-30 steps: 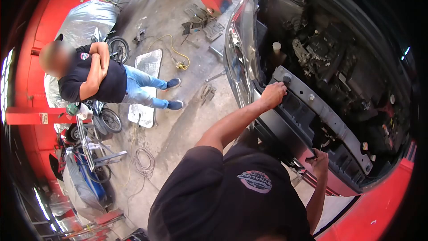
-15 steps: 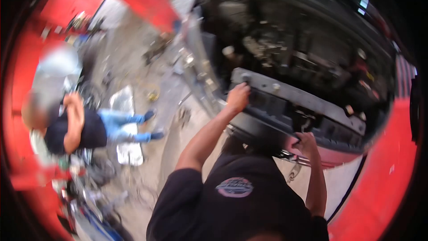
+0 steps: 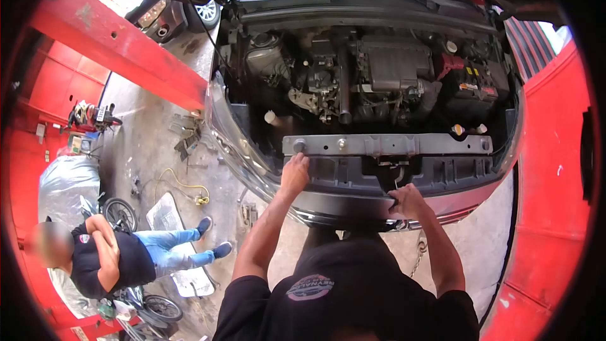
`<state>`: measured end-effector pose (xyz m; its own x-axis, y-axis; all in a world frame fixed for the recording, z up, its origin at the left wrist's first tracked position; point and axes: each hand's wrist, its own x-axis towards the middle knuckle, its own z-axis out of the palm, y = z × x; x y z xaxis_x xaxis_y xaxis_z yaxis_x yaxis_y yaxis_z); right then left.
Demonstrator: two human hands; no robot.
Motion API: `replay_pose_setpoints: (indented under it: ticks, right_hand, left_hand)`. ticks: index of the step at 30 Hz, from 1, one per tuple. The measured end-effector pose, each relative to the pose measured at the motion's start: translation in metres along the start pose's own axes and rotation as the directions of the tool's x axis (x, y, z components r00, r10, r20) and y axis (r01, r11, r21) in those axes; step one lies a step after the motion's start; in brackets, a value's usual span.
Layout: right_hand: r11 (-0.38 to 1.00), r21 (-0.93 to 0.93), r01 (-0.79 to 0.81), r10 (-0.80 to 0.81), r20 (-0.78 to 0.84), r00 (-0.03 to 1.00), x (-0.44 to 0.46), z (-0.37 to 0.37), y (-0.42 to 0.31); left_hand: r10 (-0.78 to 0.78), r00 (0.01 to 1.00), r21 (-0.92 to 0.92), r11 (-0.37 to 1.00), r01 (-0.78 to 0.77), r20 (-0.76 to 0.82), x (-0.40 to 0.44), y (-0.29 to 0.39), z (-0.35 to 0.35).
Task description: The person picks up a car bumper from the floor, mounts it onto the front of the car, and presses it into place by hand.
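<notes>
A car's engine bay lies in front of me with the hood raised. My left hand (image 3: 295,173) has its fingers closed at a round black rubber hood stop (image 3: 299,146) on the grey front crossbar (image 3: 372,146). My right hand (image 3: 409,201) is curled at the front edge, just below the hood latch (image 3: 396,165). Its fingers are closed on a small dark piece that I cannot make out. Between and below my hands runs the car's front panel (image 3: 341,207).
The engine cover (image 3: 394,63) and battery (image 3: 472,91) sit behind the crossbar. At left, a person (image 3: 117,249) stands with arms folded near a bicycle wheel (image 3: 120,215). A red post (image 3: 120,38) and a yellow cord (image 3: 189,182) are also left. A chain (image 3: 418,256) hangs below.
My view has turned and steadied, so the engine bay now appears level and sharp. Both hands remain at the car's front edge.
</notes>
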<state>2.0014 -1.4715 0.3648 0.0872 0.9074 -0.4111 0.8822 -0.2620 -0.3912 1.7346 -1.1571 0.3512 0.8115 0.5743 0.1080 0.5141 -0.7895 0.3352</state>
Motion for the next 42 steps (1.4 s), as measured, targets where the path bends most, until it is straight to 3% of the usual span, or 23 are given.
replay_pose_setpoints:
  ticks: [6, 9, 14, 17, 18, 20, 21, 23, 25, 26, 27, 29, 30, 32, 34, 37, 39, 41, 42]
  right_hand:
    - [1.0, 0.004, 0.012, -0.012, 0.002, 1.0, 0.001, -0.007, -0.004]
    - [0.999, -0.03, 0.045, -0.046, -0.046, 0.998, -0.004, -0.01, -0.007]
    - [0.95, -0.266, 0.162, -0.237, -0.28, 0.93, -0.024, -0.031, -0.027]
    - [0.99, -0.113, 0.087, -0.109, -0.207, 0.972, -0.015, -0.07, -0.04]
    - [0.972, -0.229, 0.062, -0.12, -0.247, 0.962, -0.004, -0.093, -0.052]
    - [0.981, -0.176, 0.079, -0.143, -0.387, 0.911, 0.034, -0.128, -0.056]
    - [0.984, -0.153, 0.097, -0.156, -0.449, 0.88, 0.055, -0.148, -0.059]
    - [0.974, 0.07, 0.217, -0.133, -0.601, 0.788, 0.117, -0.195, -0.079]
    - [0.978, 0.043, 0.206, -0.148, -0.556, 0.818, 0.186, -0.249, -0.086]
    - [0.96, 0.22, 0.174, -0.014, -0.58, 0.815, 0.228, -0.264, -0.086]
    - [0.956, 0.222, 0.193, -0.024, -0.596, 0.802, 0.266, -0.293, -0.093]
    - [0.926, -0.027, 0.377, -0.26, -0.77, 0.582, 0.357, -0.333, -0.081]
    - [0.984, 0.004, 0.179, -0.125, -0.702, 0.701, 0.383, -0.362, -0.096]
    - [0.964, -0.253, 0.085, -0.25, -0.744, 0.62, 0.457, -0.395, -0.083]
    - [0.919, -0.392, 0.026, -0.333, -0.742, 0.581, 0.505, -0.418, -0.077]
    - [0.851, -0.505, -0.146, -0.304, -0.7, 0.646, 0.56, -0.439, -0.076]
    - [0.849, -0.462, -0.257, -0.171, -0.699, 0.694, 0.588, -0.447, -0.073]
    - [0.818, -0.554, -0.154, -0.378, -0.72, 0.581, 0.624, -0.454, -0.026]
    - [0.86, -0.455, -0.23, -0.218, -0.737, 0.64, 0.613, -0.457, -0.057]
  left_hand:
    - [-0.138, 0.983, -0.166, 0.979, 0.117, -0.12, -0.003, 0.009, -0.007]
    - [-0.117, 0.985, -0.129, 0.987, 0.1, -0.13, 0.0, 0.003, -0.01]
    - [-0.102, 0.918, -0.084, 0.994, 0.075, -0.383, 0.017, -0.039, -0.058]
    - [-0.169, 0.86, -0.026, 0.984, 0.179, -0.481, 0.037, -0.1, -0.085]
    - [-0.19, 0.85, 0.028, 0.972, 0.233, -0.492, 0.045, -0.117, -0.094]
    - [-0.289, 0.845, 0.162, 0.904, 0.395, -0.451, 0.061, -0.155, -0.099]
    - [-0.359, 0.846, 0.117, 0.893, 0.434, -0.395, 0.068, -0.17, -0.099]
    - [-0.447, 0.857, 0.205, 0.841, 0.5, -0.259, 0.076, -0.183, -0.099]
    - [-0.436, 0.864, 0.224, 0.842, 0.491, -0.251, 0.076, -0.187, -0.097]
    - [-0.429, 0.87, 0.238, 0.843, 0.482, -0.243, 0.076, -0.188, -0.094]
    - [-0.434, 0.868, 0.241, 0.84, 0.487, -0.242, 0.076, -0.188, -0.094]
    - [-0.447, 0.862, 0.247, 0.83, 0.5, -0.241, 0.078, -0.187, -0.094]
    - [-0.446, 0.859, 0.235, 0.833, 0.501, -0.253, 0.078, -0.187, -0.094]
    - [-0.43, 0.86, 0.224, 0.841, 0.492, -0.277, 0.079, -0.191, -0.09]
    - [-0.42, 0.856, 0.198, 0.851, 0.487, -0.301, 0.078, -0.193, -0.089]
    - [-0.466, 0.847, 0.138, 0.85, 0.509, -0.256, 0.079, -0.189, -0.096]
    - [-0.472, 0.841, 0.092, 0.856, 0.509, -0.265, 0.08, -0.19, -0.097]
    - [-0.498, 0.836, 0.04, 0.853, 0.52, -0.23, 0.081, -0.19, -0.103]
    - [-0.5, 0.833, 0.024, 0.854, 0.519, -0.236, 0.082, -0.19, -0.104]
